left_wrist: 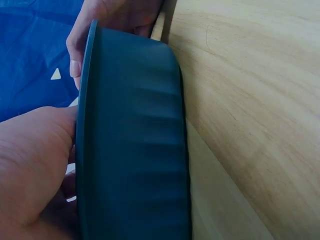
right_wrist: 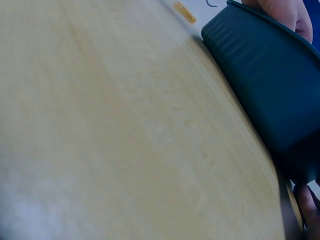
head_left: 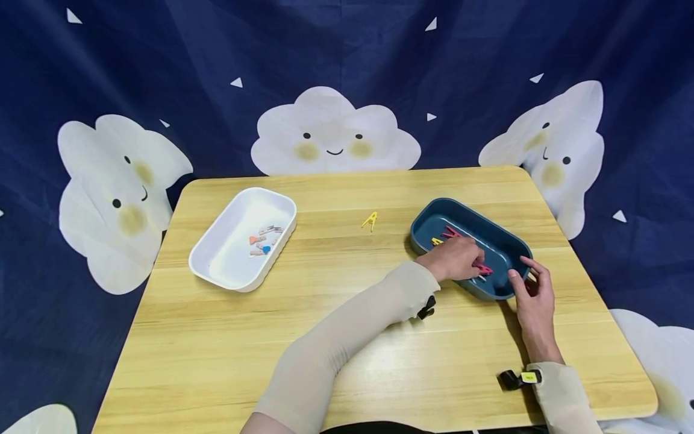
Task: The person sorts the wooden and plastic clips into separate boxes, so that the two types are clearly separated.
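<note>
A dark blue oval tray point(head_left: 504, 248) sits at the table's right. My left hand point(head_left: 470, 263) reaches across into it, fingers curled over a pink clothespin point(head_left: 482, 269) that sticks out from under them. Another pink clothespin point(head_left: 450, 232) and a yellow one point(head_left: 436, 242) lie in the tray behind the hand. My right hand point(head_left: 523, 272) grips the tray's near right end, thumb on the outer wall, forefinger over the rim. The left wrist view shows the tray's ribbed wall point(left_wrist: 135, 150), my left hand point(left_wrist: 30, 165) and right fingers point(left_wrist: 110, 20).
A yellow clothespin point(head_left: 370, 220) lies loose on the wooden table point(head_left: 336, 337) between the trays. A white tray point(head_left: 238, 280) at the left holds several small clips point(head_left: 264, 240). A dark blue cloud-print cloth hangs behind and around the table.
</note>
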`<state>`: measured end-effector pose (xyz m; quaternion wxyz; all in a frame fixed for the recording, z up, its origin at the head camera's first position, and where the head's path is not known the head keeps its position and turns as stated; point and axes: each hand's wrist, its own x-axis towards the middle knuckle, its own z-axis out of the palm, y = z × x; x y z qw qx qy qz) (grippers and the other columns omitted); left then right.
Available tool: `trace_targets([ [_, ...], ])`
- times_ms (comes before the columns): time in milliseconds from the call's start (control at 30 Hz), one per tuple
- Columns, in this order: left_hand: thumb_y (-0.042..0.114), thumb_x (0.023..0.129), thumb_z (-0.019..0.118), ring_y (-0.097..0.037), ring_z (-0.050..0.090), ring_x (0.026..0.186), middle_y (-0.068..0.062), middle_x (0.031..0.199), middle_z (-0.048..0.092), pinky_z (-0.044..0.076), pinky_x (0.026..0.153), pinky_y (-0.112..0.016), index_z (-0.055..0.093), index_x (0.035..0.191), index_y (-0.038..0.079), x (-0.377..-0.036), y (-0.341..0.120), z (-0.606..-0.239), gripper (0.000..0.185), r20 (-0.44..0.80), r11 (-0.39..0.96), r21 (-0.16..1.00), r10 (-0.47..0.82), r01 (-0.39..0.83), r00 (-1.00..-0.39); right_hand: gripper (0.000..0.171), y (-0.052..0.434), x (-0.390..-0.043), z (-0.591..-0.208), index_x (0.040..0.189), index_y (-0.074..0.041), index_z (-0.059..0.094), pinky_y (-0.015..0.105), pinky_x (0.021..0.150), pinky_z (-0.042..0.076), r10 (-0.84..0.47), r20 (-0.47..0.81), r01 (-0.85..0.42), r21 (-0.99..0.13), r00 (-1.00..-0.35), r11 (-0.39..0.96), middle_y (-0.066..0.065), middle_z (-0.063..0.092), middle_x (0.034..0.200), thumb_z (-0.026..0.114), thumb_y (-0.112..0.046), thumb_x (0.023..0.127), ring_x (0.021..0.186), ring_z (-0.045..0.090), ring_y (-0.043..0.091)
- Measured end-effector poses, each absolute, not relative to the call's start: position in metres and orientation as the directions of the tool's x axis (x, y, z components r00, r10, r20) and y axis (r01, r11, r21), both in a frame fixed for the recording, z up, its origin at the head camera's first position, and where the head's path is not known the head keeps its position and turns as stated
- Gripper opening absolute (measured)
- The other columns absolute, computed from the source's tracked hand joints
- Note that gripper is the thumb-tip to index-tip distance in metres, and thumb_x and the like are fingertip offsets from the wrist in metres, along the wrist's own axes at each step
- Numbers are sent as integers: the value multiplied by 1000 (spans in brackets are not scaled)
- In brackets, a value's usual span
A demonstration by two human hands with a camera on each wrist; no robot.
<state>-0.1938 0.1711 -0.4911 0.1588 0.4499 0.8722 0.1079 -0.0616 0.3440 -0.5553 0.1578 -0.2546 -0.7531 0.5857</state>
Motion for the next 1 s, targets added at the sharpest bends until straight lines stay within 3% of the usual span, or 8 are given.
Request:
trace_targets([
  [333,38,109,67,-7,62,123,8,137,68,49,108,-19,73,140,25,-203,152,-485,34,-115,560,427,813,710,-571,50,344,-63,-554,158,-31,55,4,93,44,564,-78,216,-959,-822,183,-5,46,160,67,-32,109,132,51,14],
  [600,34,110,65,-8,61,121,7,135,67,49,106,-20,72,142,21,-211,124,-472,35,-63,526,518,810,675,-583,49,345,-62,-555,157,-31,55,4,92,44,578,-77,223,-957,-813,186,-8,47,157,67,-31,109,126,51,10],
  [800,29,109,68,-12,65,120,3,130,70,51,102,-21,74,136,16,-218,98,-474,31,46,485,587,779,648,-625,50,344,-63,-555,158,-29,55,5,92,44,572,-61,206,-960,-818,192,-9,48,155,67,-30,110,124,52,8],
  [1000,27,109,68,-15,65,119,1,129,70,53,104,-28,74,133,14,-229,69,-479,28,72,508,617,724,601,-686,49,345,-62,-555,157,-32,55,4,93,44,574,-73,223,-955,-816,195,-9,48,157,67,-32,110,128,51,11],
])
